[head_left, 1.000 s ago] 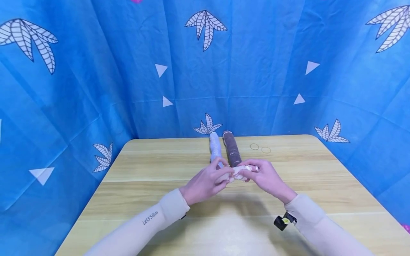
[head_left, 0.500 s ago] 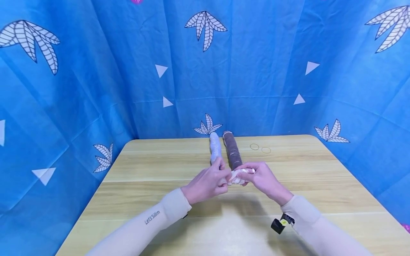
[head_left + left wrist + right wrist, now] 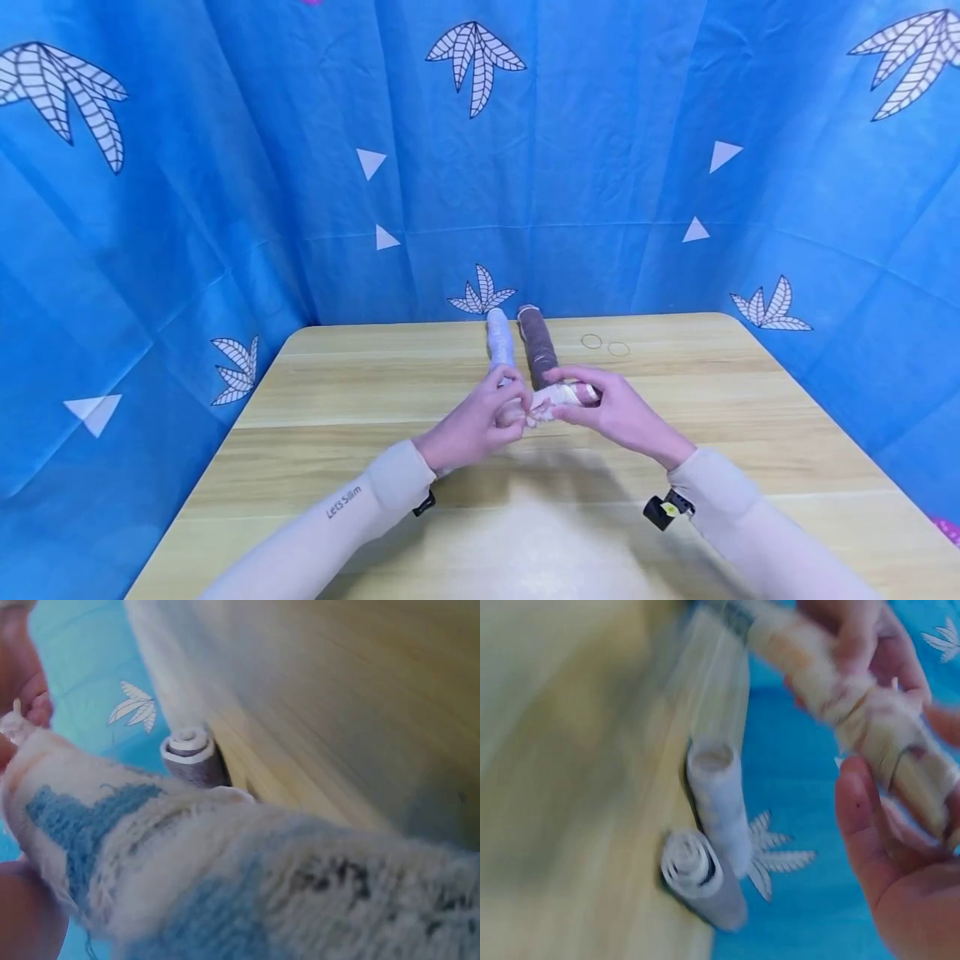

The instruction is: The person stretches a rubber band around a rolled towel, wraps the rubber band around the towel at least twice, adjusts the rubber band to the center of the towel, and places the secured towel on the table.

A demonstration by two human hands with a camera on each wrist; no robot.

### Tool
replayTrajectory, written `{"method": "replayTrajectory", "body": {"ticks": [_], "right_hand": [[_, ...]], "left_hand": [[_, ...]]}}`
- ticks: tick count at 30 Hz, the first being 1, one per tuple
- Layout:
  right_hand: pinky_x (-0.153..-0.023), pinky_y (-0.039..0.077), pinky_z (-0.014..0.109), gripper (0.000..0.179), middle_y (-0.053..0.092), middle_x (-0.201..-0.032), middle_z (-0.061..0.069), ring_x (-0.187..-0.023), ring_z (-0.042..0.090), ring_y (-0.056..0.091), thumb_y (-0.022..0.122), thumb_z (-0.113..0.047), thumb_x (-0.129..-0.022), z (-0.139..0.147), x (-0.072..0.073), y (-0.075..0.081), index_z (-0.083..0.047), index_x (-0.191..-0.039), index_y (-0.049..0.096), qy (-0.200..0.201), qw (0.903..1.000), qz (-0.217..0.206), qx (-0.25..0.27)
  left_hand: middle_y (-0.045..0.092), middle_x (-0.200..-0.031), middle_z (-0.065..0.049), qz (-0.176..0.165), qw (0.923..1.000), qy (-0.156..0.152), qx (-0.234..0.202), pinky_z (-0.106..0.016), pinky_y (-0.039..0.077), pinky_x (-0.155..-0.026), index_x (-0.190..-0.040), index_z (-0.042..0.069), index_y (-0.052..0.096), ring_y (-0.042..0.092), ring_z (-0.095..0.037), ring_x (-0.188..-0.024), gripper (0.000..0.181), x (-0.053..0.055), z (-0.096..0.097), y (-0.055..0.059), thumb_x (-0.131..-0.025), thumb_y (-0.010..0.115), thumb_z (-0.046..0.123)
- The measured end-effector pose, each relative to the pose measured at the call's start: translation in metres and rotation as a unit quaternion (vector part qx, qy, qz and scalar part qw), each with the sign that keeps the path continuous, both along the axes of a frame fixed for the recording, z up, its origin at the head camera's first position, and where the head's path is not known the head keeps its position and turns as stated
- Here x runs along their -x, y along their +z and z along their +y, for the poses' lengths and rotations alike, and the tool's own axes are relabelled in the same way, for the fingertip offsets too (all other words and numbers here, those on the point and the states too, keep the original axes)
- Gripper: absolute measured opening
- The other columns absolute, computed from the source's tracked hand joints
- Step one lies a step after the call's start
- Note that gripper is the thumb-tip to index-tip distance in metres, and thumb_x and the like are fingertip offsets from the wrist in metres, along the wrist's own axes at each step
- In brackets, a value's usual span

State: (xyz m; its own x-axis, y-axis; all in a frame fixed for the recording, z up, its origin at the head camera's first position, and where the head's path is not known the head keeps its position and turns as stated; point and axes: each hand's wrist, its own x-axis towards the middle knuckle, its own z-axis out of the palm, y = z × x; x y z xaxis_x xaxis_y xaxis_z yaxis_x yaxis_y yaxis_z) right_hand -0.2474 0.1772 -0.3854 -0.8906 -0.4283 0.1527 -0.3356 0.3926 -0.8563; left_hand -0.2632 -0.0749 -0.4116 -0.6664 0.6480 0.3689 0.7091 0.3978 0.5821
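Note:
A rolled towel [image 3: 546, 400], cream with blue patches in the left wrist view [image 3: 187, 855], is held just above the table between both hands. My left hand [image 3: 478, 423] pinches it left of its middle, fingers bent. My right hand [image 3: 618, 410] holds the right part between thumb and fingers. In the right wrist view, the roll [image 3: 810, 664] looks cinched near its middle; a thin dark line crosses it nearer the right hand. Beyond the hands lie a pale rolled towel [image 3: 500, 337] and a brown rolled towel [image 3: 537, 342], side by side.
Two thin rubber bands, one on the left [image 3: 591, 341] and one on the right [image 3: 618, 348], lie near the back of the wooden table [image 3: 360, 392]. A blue patterned curtain [image 3: 570, 167] hangs behind the table and along both sides.
My left hand has shifted slightly left and its fingers have loosened from a tighter curl. My right fingers and thumb have spread wider, showing more of the towel. The other two rolls stay put.

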Motion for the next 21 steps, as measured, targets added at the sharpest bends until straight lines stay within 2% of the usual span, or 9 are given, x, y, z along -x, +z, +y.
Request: {"method": "replayTrajectory", "body": {"ticks": [4, 6, 8, 10, 12, 14, 16, 19, 21], "right_hand": [[-0.068, 0.056, 0.029, 0.051, 0.063, -0.132, 0.002, -0.088, 0.019, 0.066, 0.08, -0.027, -0.086, 0.002, -0.001, 0.002, -0.029, -0.134, 0.062, 0.02, 0.9978, 0.06, -0.021], [-0.066, 0.055, 0.029, 0.043, 0.068, -0.12, 0.003, -0.085, 0.019, 0.065, 0.08, -0.026, -0.086, 0.002, -0.002, 0.001, -0.028, -0.127, 0.066, 0.02, 0.9977, 0.061, -0.022], [-0.061, 0.054, 0.029, 0.034, 0.071, -0.107, 0.003, -0.077, 0.019, 0.064, 0.079, -0.025, -0.088, 0.001, -0.002, 0.0, -0.028, -0.12, 0.07, 0.012, 0.9985, 0.049, -0.018], [-0.06, 0.054, 0.029, 0.028, 0.071, -0.097, 0.002, -0.075, 0.019, 0.063, 0.078, -0.026, -0.088, 0.001, -0.003, -0.002, -0.027, -0.115, 0.071, -0.009, 0.9989, 0.043, -0.018], [-0.06, 0.054, 0.03, 0.025, 0.071, -0.094, 0.003, -0.074, 0.02, 0.064, 0.078, -0.025, -0.089, 0.0, -0.003, -0.003, -0.024, -0.113, 0.072, -0.033, 0.9987, 0.038, -0.012], [-0.06, 0.054, 0.029, 0.024, 0.072, -0.092, 0.005, -0.074, 0.02, 0.064, 0.077, -0.024, -0.089, -0.002, -0.003, -0.003, -0.02, -0.112, 0.073, -0.058, 0.9977, 0.034, -0.006], [-0.06, 0.054, 0.029, 0.025, 0.073, -0.091, 0.007, -0.073, 0.02, 0.066, 0.077, -0.023, -0.088, -0.003, -0.003, -0.002, -0.016, -0.111, 0.073, -0.082, 0.9963, 0.026, 0.002], [-0.06, 0.052, 0.028, 0.026, 0.074, -0.09, 0.008, -0.073, 0.019, 0.068, 0.077, -0.023, -0.087, -0.006, -0.004, 0.0, -0.01, -0.11, 0.073, -0.109, 0.9938, 0.014, 0.011], [-0.06, 0.053, 0.029, 0.026, 0.074, -0.089, 0.008, -0.072, 0.02, 0.068, 0.077, -0.022, -0.087, -0.008, -0.003, 0.0, -0.008, -0.109, 0.073, -0.12, 0.9926, 0.007, 0.018]], "left_hand": [[0.049, -0.122, 0.008, -0.068, 0.997, -0.016, -0.034, -0.032, 0.05, -0.094, -0.104, 0.028, 0.055, 0.052, -0.017, -0.114, 0.027, 0.002, 0.0, 0.003, -0.09, 0.063, 0.007], [0.053, -0.119, 0.01, -0.081, 0.9957, -0.024, -0.038, -0.033, 0.05, -0.093, -0.106, 0.029, 0.055, 0.054, -0.014, -0.11, 0.027, 0.002, 0.001, 0.002, -0.091, 0.064, 0.008], [0.056, -0.118, 0.01, -0.071, 0.9966, -0.028, -0.032, -0.033, 0.05, -0.093, -0.11, 0.029, 0.055, 0.055, -0.012, -0.107, 0.026, -0.001, 0.002, 0.001, -0.093, 0.067, 0.013], [0.056, -0.118, 0.01, -0.029, 0.9993, -0.023, -0.01, -0.031, 0.051, -0.091, -0.115, 0.028, 0.055, 0.056, -0.011, -0.102, 0.028, -0.004, 0.004, -0.001, -0.093, 0.071, 0.02], [0.057, -0.121, 0.007, 0.042, 0.9989, -0.012, 0.018, -0.028, 0.053, -0.089, -0.121, 0.026, 0.055, 0.057, -0.009, -0.098, 0.034, -0.007, 0.006, -0.003, -0.093, 0.073, 0.025], [0.058, -0.123, 0.005, 0.116, 0.9924, 0.008, 0.04, -0.024, 0.055, -0.087, -0.126, 0.024, 0.055, 0.06, -0.008, -0.094, 0.039, -0.01, 0.008, -0.005, -0.092, 0.074, 0.025], [0.059, -0.125, 0.001, 0.172, 0.9837, 0.026, 0.048, -0.022, 0.056, -0.083, -0.132, 0.021, 0.055, 0.063, -0.009, -0.091, 0.044, -0.011, 0.009, -0.007, -0.093, 0.074, 0.022], [0.059, -0.124, -0.001, 0.212, 0.9752, 0.043, 0.046, -0.019, 0.056, -0.079, -0.137, 0.019, 0.056, 0.065, -0.01, -0.088, 0.048, -0.011, 0.011, -0.009, -0.092, 0.073, 0.014], [0.057, -0.122, -0.002, 0.219, 0.9737, 0.045, 0.043, -0.017, 0.055, -0.076, -0.135, 0.019, 0.057, 0.065, -0.009, -0.085, 0.047, -0.01, 0.011, -0.008, -0.092, 0.073, 0.011]]}}
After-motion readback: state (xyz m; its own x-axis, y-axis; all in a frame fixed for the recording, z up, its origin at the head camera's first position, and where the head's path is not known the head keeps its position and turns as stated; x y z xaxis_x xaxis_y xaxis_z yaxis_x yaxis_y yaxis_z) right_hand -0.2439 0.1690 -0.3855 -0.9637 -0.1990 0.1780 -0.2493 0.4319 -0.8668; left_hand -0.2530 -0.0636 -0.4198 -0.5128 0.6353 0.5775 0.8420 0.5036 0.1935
